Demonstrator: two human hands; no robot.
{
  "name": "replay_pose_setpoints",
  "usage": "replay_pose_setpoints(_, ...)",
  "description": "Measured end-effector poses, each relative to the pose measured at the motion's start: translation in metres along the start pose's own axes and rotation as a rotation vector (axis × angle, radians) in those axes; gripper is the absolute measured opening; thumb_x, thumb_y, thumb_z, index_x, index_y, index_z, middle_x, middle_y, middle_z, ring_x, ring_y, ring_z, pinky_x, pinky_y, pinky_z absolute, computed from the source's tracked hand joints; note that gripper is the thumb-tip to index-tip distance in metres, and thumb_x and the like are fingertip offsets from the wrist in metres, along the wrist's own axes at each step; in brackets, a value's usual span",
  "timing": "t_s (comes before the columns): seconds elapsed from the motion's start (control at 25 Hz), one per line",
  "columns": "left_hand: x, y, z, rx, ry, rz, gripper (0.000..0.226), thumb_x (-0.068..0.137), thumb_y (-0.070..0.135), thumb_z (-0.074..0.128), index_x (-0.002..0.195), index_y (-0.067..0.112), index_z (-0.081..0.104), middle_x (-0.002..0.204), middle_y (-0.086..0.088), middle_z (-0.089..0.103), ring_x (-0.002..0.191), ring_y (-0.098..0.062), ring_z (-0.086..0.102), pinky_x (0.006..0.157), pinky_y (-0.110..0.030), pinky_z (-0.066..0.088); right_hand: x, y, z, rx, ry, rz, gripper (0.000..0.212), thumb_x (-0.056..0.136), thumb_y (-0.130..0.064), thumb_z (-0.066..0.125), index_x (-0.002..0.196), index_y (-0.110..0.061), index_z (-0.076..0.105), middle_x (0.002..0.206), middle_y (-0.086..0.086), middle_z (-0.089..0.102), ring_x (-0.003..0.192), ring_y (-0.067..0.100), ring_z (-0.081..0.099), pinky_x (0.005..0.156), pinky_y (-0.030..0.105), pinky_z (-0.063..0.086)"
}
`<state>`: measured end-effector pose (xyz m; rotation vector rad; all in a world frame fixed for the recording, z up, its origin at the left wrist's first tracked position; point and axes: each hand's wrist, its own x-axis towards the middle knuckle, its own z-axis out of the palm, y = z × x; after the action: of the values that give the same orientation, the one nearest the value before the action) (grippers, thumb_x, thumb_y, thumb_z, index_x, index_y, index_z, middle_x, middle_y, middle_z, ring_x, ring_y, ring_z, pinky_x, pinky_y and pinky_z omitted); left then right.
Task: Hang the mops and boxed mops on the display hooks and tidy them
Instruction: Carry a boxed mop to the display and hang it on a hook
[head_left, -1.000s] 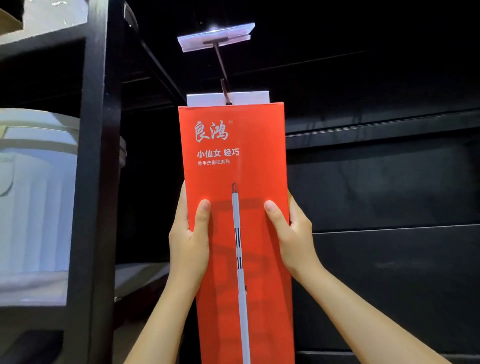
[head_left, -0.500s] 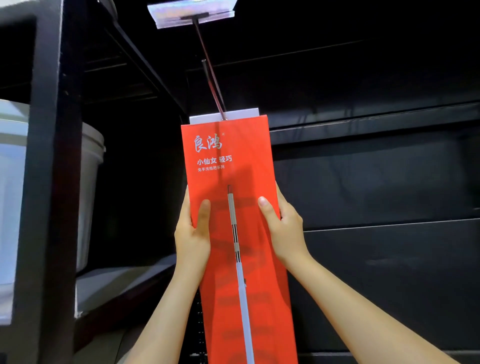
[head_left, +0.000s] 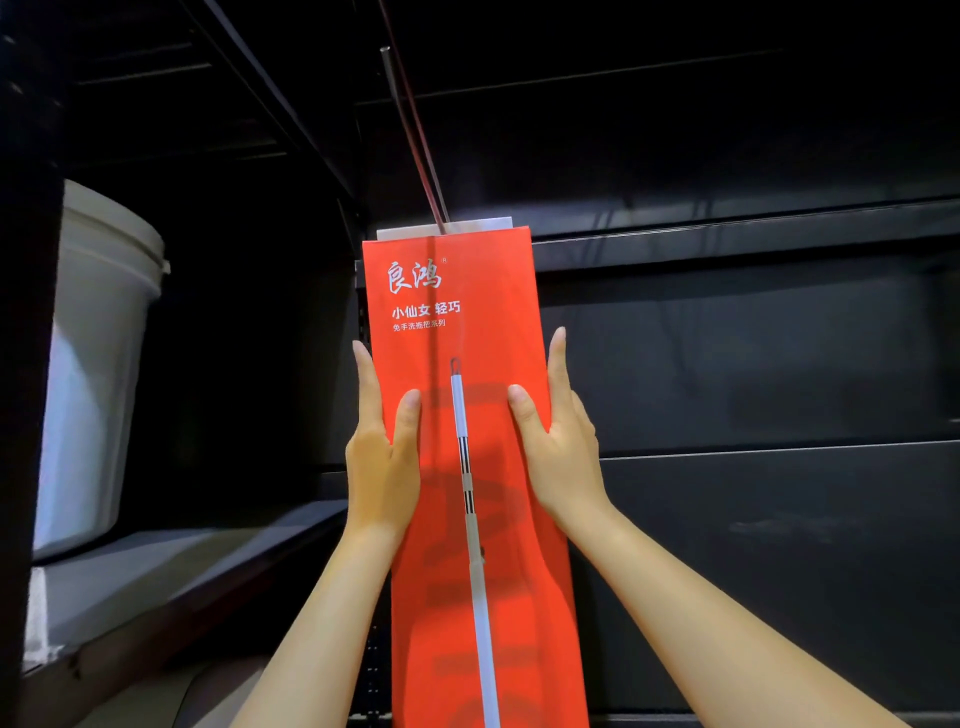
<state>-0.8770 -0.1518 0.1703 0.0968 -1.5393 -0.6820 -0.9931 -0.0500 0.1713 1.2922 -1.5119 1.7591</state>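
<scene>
A tall red mop box (head_left: 467, 322) with white lettering and a printed mop handle hangs upright in the middle of the view. Its white top flap (head_left: 447, 228) sits on a long metal display hook (head_left: 415, 135) that runs up and out of the frame. My left hand (head_left: 382, 457) grips the box's left edge, thumb on the front face. My right hand (head_left: 558, 447) grips the right edge the same way. The box stands close to the dark back panel.
A black shelving post (head_left: 26, 364) stands at the far left, with a white plastic bucket (head_left: 98, 364) on a shelf (head_left: 171, 571) behind it. Dark horizontal wall panels (head_left: 753, 364) fill the right side.
The box has slid further back along the hook toward the panel. The view has shifted so the hook's price tag is out of frame. Both hands keep their hold.
</scene>
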Motion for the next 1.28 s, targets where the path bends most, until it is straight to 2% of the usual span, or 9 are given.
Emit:
replay_pose_setpoints(0.12, 0.002, -0.004, 0.001, -0.043, -0.011, 0.004, 0.060, 0.103, 0.032, 0.040, 0.151, 0.042, 0.007, 0.109, 0.040, 0.043, 0.084, 0.032, 0.051, 0.070, 0.007, 0.037, 0.001, 0.003, 0.001, -0.094, -0.004, -0.066, 0.064, 0.098, -0.054, 0.035, 0.141, -0.062, -0.011, 0.110, 0.002, 0.051, 0.084, -0.001, 0.048, 0.070, 0.006, 0.030)
replay_pose_setpoints(0.52, 0.003, -0.005, -0.003, -0.062, -0.053, -0.014, 0.056, 0.104, 0.030, 0.039, 0.151, 0.042, 0.011, 0.113, 0.049, 0.033, 0.094, 0.035, 0.046, 0.073, 0.006, 0.037, 0.001, 0.009, 0.007, -0.025, 0.008, -0.058, 0.057, 0.098, -0.052, 0.038, 0.139, -0.068, 0.002, 0.110, 0.010, 0.055, 0.098, 0.011, 0.052, 0.078, 0.009, 0.032)
replay_pose_setpoints(0.72, 0.004, 0.003, -0.012, -0.013, -0.093, -0.054, 0.056, 0.105, 0.025, 0.036, 0.153, 0.034, 0.010, 0.108, 0.047, 0.033, 0.083, 0.039, 0.044, 0.069, 0.009, 0.034, -0.012, 0.003, 0.021, -0.092, 0.087, -0.050, 0.056, 0.098, -0.052, 0.032, 0.139, -0.065, -0.003, 0.089, 0.013, 0.050, 0.078, 0.013, 0.047, 0.069, 0.011, 0.034)
replay_pose_setpoints(0.84, 0.001, 0.007, -0.017, 0.062, -0.114, -0.088, 0.057, 0.104, 0.035, 0.034, 0.150, 0.047, 0.003, 0.113, 0.036, 0.045, 0.080, 0.021, 0.060, 0.069, 0.000, 0.043, -0.022, 0.003, 0.018, -0.127, 0.030, -0.024, 0.055, 0.100, -0.051, 0.027, 0.142, -0.061, -0.008, 0.085, 0.009, 0.046, 0.072, 0.013, 0.044, 0.064, 0.012, 0.033)
replay_pose_setpoints(0.96, -0.004, 0.024, -0.023, 0.222, -0.132, -0.225, 0.061, 0.103, 0.043, 0.032, 0.148, 0.051, -0.009, 0.119, 0.005, 0.059, 0.076, -0.004, 0.062, 0.078, -0.024, 0.045, -0.033, -0.004, 0.001, -0.115, -0.112, 0.024, 0.059, 0.101, -0.051, 0.027, 0.140, -0.063, -0.016, 0.091, 0.009, 0.051, 0.079, 0.015, 0.050, 0.065, 0.015, 0.034)
replay_pose_setpoints(1.04, -0.019, 0.035, -0.030, 0.350, -0.181, -0.279, 0.069, 0.101, 0.049, 0.036, 0.146, 0.052, -0.016, 0.141, -0.006, 0.050, 0.103, -0.022, 0.062, 0.092, -0.033, 0.045, -0.045, -0.012, -0.014, -0.114, -0.173, 0.064, 0.065, 0.101, -0.051, 0.031, 0.139, -0.061, -0.020, 0.091, 0.007, 0.052, 0.081, 0.014, 0.051, 0.064, 0.017, 0.035)
replay_pose_setpoints(1.12, -0.050, 0.046, -0.035, 0.537, -0.249, -0.247, 0.074, 0.098, 0.052, 0.041, 0.148, 0.048, -0.014, 0.159, -0.012, 0.023, 0.139, -0.032, 0.037, 0.111, -0.045, 0.035, -0.069, -0.018, -0.029, -0.130, -0.195, 0.063, 0.071, 0.099, -0.050, 0.037, 0.143, -0.056, -0.019, 0.085, 0.003, 0.050, 0.085, 0.017, 0.050, 0.069, 0.025, 0.040)
replay_pose_setpoints(1.2, -0.093, 0.058, -0.040, 0.725, -0.288, -0.199, 0.072, 0.098, 0.050, 0.043, 0.154, 0.036, -0.001, 0.162, -0.014, 0.009, 0.148, -0.033, 0.015, 0.119, -0.046, 0.022, -0.105, -0.022, -0.041, -0.186, -0.211, 0.042, 0.073, 0.098, -0.049, 0.041, 0.149, -0.047, -0.012, 0.091, 0.003, 0.051, 0.097, 0.020, 0.048, 0.085, 0.035, 0.044)
replay_pose_setpoints(1.28, -0.141, 0.071, -0.044, 0.922, -0.316, -0.138, 0.070, 0.098, 0.047, 0.042, 0.155, 0.026, 0.007, 0.162, -0.013, 0.011, 0.149, -0.033, 0.013, 0.120, -0.046, 0.018, -0.150, -0.020, -0.050, -0.217, -0.256, 0.054, 0.073, 0.097, -0.046, 0.044, 0.153, -0.036, -0.001, 0.106, 0.003, 0.055, 0.108, 0.021, 0.045, 0.094, 0.039, 0.043)
